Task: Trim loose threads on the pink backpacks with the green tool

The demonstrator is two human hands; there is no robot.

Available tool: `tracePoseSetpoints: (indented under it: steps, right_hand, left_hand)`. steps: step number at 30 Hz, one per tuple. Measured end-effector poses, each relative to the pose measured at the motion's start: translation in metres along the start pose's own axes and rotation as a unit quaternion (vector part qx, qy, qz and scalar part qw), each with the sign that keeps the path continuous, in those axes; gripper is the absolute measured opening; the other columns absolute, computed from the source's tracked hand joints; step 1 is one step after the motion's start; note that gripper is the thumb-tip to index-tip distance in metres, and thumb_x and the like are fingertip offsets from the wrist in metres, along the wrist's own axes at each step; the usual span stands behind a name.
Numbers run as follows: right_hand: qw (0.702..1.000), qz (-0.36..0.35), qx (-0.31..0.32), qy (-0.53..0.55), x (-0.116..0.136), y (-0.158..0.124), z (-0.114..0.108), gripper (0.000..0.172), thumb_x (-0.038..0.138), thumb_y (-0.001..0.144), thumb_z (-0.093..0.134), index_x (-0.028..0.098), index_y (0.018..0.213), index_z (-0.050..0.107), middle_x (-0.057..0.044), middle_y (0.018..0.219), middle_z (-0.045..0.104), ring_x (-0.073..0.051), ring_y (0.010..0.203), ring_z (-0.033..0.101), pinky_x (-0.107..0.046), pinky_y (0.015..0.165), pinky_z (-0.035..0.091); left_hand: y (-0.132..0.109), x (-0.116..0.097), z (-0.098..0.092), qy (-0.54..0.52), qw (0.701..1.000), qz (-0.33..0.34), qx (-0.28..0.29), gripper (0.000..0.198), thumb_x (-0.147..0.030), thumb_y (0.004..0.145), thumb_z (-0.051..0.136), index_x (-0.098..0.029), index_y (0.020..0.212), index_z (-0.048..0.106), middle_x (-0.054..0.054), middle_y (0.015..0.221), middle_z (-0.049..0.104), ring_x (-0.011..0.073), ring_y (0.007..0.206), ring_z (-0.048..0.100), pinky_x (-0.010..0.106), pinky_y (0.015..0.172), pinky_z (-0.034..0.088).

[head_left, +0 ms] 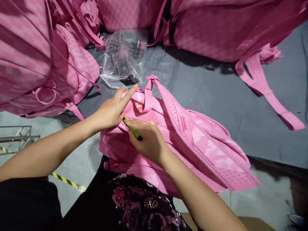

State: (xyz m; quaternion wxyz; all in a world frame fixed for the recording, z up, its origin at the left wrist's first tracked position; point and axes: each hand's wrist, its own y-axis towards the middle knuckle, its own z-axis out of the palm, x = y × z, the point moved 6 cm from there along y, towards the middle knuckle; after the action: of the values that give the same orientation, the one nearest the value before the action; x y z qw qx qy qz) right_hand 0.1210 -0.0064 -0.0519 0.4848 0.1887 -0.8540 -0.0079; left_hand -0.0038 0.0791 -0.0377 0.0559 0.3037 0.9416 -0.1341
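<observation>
The right hand (150,138) is curling tightly around a thin green stick-like tool with a black end (135,132), and its tip is pointing at the top of a soft pink camouflage backpack (207,146). The left hand (111,109) is resting on the top of that backpack, its pointing finger sticking out and its thumb sitting near the tip; whether it is pinching the cloth, I cannot tell. The backpack is lying tilted at the edge of the grey worktop (204,96), close to the person's black top (144,205). A small label (184,124) is showing on its strap, but its writing is looking too tiny to read. A shiny orange-red piece (139,106) is peeking out by the top loop. Behind, a clear plastic bag (124,56) is showing blurry printed lines, and pink checked backpacks (211,32) are standing around.
</observation>
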Motion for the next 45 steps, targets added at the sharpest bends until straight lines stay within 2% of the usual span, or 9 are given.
tracePoseSetpoints:
  steps: [3, 7, 13, 16, 21, 29, 34, 38, 45]
  right_hand:
    - [0.999, -0.012, 0.021, 0.027, -0.001, 0.003, 0.005, 0.027, 0.016, 0.092, 0.053, 0.016, 0.110, 0.073, -0.009, 0.113, 0.076, -0.021, 0.101, 0.073, -0.037, 0.089, 0.054]
    - [1.000, -0.004, 0.011, -0.001, -0.001, 0.006, 0.005, 0.025, 0.015, 0.092, 0.052, 0.015, 0.106, 0.073, -0.007, 0.107, 0.078, -0.022, 0.101, 0.072, -0.038, 0.088, 0.050]
    - [0.995, 0.034, 0.010, -0.088, 0.000, -0.005, -0.010, 0.021, 0.017, 0.093, 0.053, 0.016, 0.100, 0.073, -0.007, 0.098, 0.078, -0.021, 0.093, 0.072, -0.036, 0.084, 0.043]
    - [0.997, 0.023, 0.017, -0.068, -0.001, -0.009, -0.014, 0.019, 0.017, 0.093, 0.054, 0.017, 0.095, 0.073, -0.005, 0.094, 0.078, -0.019, 0.089, 0.072, -0.034, 0.083, 0.043]
    - [1.000, -0.001, 0.022, -0.002, -0.001, -0.002, -0.008, 0.017, 0.016, 0.093, 0.057, 0.018, 0.097, 0.073, -0.001, 0.095, 0.078, -0.016, 0.087, 0.070, -0.032, 0.082, 0.042]
    - [1.000, 0.018, -0.020, -0.002, -0.006, 0.001, -0.003, 0.025, 0.016, 0.092, 0.055, 0.017, 0.108, 0.074, -0.005, 0.108, 0.078, -0.020, 0.096, 0.073, -0.035, 0.086, 0.046]
    - [0.999, 0.032, 0.013, 0.007, -0.008, -0.003, -0.009, 0.028, 0.019, 0.091, 0.058, 0.017, 0.114, 0.074, -0.004, 0.089, 0.078, -0.017, 0.072, 0.070, -0.033, 0.076, 0.050]
    - [0.998, 0.060, 0.005, 0.023, -0.007, -0.009, -0.020, 0.030, 0.018, 0.092, 0.060, 0.016, 0.120, 0.072, -0.005, 0.091, 0.078, -0.017, 0.072, 0.069, -0.033, 0.075, 0.050]
    - [0.998, 0.048, -0.009, 0.033, -0.002, -0.003, -0.008, 0.030, 0.015, 0.089, 0.063, 0.017, 0.117, 0.074, -0.004, 0.089, 0.079, -0.017, 0.069, 0.068, -0.033, 0.070, 0.046]
  left_hand:
    - [0.002, 0.001, 0.001, -0.006, 1.000, 0.004, 0.001, 0.104, -0.016, 0.080, 0.061, -0.032, 0.161, -0.002, 0.015, 0.156, 0.028, 0.0334, 0.131, 0.053, 0.042, 0.094, 0.055]
    - [0.004, 0.003, 0.001, -0.011, 1.000, 0.013, -0.005, 0.104, -0.018, 0.080, 0.064, -0.034, 0.160, -0.002, 0.013, 0.154, 0.031, 0.0325, 0.128, 0.055, 0.044, 0.096, 0.055]
    - [0.005, 0.005, 0.000, -0.029, 0.998, 0.042, -0.021, 0.102, -0.038, 0.085, 0.067, -0.036, 0.160, -0.002, 0.012, 0.156, 0.029, 0.0375, 0.137, 0.045, 0.054, 0.107, 0.047]
    - [0.005, 0.005, -0.001, -0.034, 0.998, 0.050, -0.016, 0.099, -0.045, 0.086, 0.065, -0.034, 0.160, -0.001, 0.011, 0.157, 0.028, 0.0393, 0.142, 0.039, 0.056, 0.110, 0.044]
    - [0.004, 0.007, 0.000, -0.037, 0.999, 0.038, -0.011, 0.097, -0.052, 0.088, 0.062, -0.033, 0.160, 0.000, 0.011, 0.157, 0.028, 0.0401, 0.142, 0.039, 0.056, 0.110, 0.044]
    - [0.006, 0.006, 0.002, -0.022, 0.999, 0.030, -0.016, 0.101, -0.036, 0.085, 0.066, -0.034, 0.160, -0.002, 0.012, 0.155, 0.029, 0.0351, 0.134, 0.049, 0.050, 0.105, 0.049]
    - [0.004, 0.006, 0.002, -0.027, 1.000, 0.012, -0.003, 0.107, -0.019, 0.081, 0.067, -0.033, 0.161, -0.003, 0.014, 0.154, 0.031, 0.0310, 0.126, 0.055, 0.045, 0.099, 0.053]
    - [0.002, 0.004, -0.001, -0.047, 0.998, 0.045, -0.005, 0.104, -0.020, 0.082, 0.064, -0.033, 0.161, -0.001, 0.014, 0.153, 0.032, 0.0319, 0.128, 0.053, 0.044, 0.096, 0.054]
    - [0.001, 0.002, -0.003, -0.053, 0.998, 0.028, 0.027, 0.101, -0.018, 0.084, 0.059, -0.030, 0.161, -0.004, 0.017, 0.154, 0.028, 0.0287, 0.115, 0.061, 0.041, 0.090, 0.056]
